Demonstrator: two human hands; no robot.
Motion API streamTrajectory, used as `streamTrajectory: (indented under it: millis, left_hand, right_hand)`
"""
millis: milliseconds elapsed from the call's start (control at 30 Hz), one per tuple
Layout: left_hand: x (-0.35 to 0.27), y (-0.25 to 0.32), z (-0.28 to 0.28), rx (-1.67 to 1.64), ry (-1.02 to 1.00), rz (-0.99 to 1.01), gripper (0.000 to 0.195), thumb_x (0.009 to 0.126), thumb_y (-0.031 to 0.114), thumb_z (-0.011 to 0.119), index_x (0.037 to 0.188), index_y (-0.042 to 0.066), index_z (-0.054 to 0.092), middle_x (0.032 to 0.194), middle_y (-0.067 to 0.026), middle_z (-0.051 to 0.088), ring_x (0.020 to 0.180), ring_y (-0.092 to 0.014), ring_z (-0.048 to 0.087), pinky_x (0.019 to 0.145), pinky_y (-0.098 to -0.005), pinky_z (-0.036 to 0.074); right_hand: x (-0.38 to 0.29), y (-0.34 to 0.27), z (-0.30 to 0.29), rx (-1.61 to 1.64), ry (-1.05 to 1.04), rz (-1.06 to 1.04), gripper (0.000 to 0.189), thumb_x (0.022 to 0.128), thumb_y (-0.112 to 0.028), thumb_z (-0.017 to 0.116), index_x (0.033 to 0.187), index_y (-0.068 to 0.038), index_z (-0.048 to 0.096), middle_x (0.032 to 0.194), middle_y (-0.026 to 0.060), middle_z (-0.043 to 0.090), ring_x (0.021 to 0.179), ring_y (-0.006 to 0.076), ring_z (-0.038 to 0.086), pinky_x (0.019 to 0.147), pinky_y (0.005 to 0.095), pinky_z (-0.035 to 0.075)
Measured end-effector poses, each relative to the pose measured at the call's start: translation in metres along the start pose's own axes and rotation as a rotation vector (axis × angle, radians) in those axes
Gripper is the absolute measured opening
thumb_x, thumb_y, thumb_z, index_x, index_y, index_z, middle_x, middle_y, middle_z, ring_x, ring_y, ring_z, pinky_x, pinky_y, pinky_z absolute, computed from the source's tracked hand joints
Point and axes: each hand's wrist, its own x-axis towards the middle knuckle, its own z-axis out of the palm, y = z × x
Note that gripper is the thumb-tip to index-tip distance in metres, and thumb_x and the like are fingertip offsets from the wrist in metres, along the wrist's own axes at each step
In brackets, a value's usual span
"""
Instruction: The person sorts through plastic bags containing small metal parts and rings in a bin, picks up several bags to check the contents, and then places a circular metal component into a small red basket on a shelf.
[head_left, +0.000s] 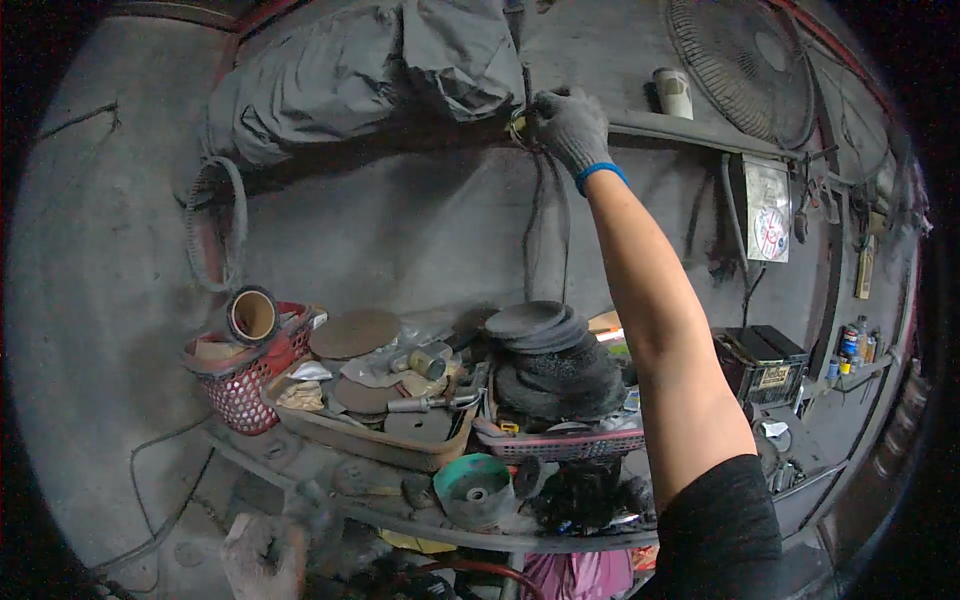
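My right hand (570, 127), in a grey knit glove with a blue cuff, reaches up to the front edge of a wall shelf (660, 126). Its curled fingers are at a small ring-shaped thing (517, 126) with a yellowish part; the hand's back hides whether they grip it. Dark cords (551, 225) hang below it. Left of this hand, a bulky dark sheet-covered bundle (322, 82) lies on the shelf. Low at the left is my left hand (262, 559), gloved and blurred, beneath the bench front (420, 517); its fingers are unclear.
Below stand a red basket (240, 390) with a tape roll (253, 315), a tray (360, 442) of abrasive discs, and a pink basket (570, 446) under stacked dark discs (555, 360). A green-rimmed wheel (474, 487) sits in front. A fan (742, 67) hangs upper right.
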Motion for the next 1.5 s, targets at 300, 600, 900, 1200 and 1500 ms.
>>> streamTrajectory:
  millis: [300,600,900,1200,1500]
  left_hand:
    - [-0.002,-0.005,-0.005,-0.016,-0.04,-0.097,0.012,0.09,0.009,0.068,0.099,0.0,0.07,0.09,-0.0136,0.065,0.082,-0.026,0.063,0.073,-0.0357,0.049]
    - [-0.001,-0.012,-0.002,0.0,-0.059,-0.126,0.015,0.092,0.012,0.068,0.1,-0.001,0.069,0.093,-0.0148,0.067,0.082,-0.026,0.063,0.074,-0.0367,0.049]
    - [-0.004,-0.012,0.0,0.033,-0.037,-0.157,0.016,0.092,0.017,0.069,0.094,0.001,0.068,0.083,-0.0164,0.063,0.074,-0.03,0.06,0.068,-0.0376,0.046]
    - [-0.007,-0.017,0.001,0.021,0.03,-0.09,0.033,0.091,0.02,0.071,0.075,-0.001,0.051,0.069,-0.0152,0.044,0.062,-0.026,0.043,0.058,-0.0413,0.035]
    - [-0.017,-0.018,-0.004,0.118,0.005,-0.09,0.029,0.091,0.023,0.072,0.08,0.0,0.058,0.07,-0.0142,0.048,0.063,-0.026,0.044,0.059,-0.0412,0.036]
  right_hand:
    - [-0.008,-0.004,0.004,0.078,0.139,-0.004,0.041,0.077,-0.047,0.072,0.108,-0.021,0.075,0.122,0.0156,0.063,0.116,0.0389,0.055,0.096,0.0495,0.046]
    - [-0.014,-0.032,0.009,-0.031,0.213,0.223,0.061,0.073,-0.059,0.076,0.111,-0.012,0.067,0.116,0.0177,0.061,0.115,0.036,0.056,0.093,0.0524,0.044]
    - [-0.016,-0.039,0.024,-0.049,0.213,0.265,0.059,0.075,-0.056,0.075,0.111,-0.011,0.065,0.114,0.0147,0.063,0.108,0.0347,0.06,0.089,0.0519,0.047]
    - [-0.019,-0.038,0.025,-0.073,0.202,0.243,0.054,0.076,-0.053,0.075,0.11,-0.012,0.066,0.114,0.0146,0.062,0.11,0.0353,0.059,0.089,0.0511,0.048]
    - [-0.018,-0.034,0.024,-0.076,0.194,0.239,0.062,0.075,-0.063,0.071,0.108,-0.012,0.067,0.114,0.0163,0.063,0.108,0.037,0.06,0.088,0.049,0.049]
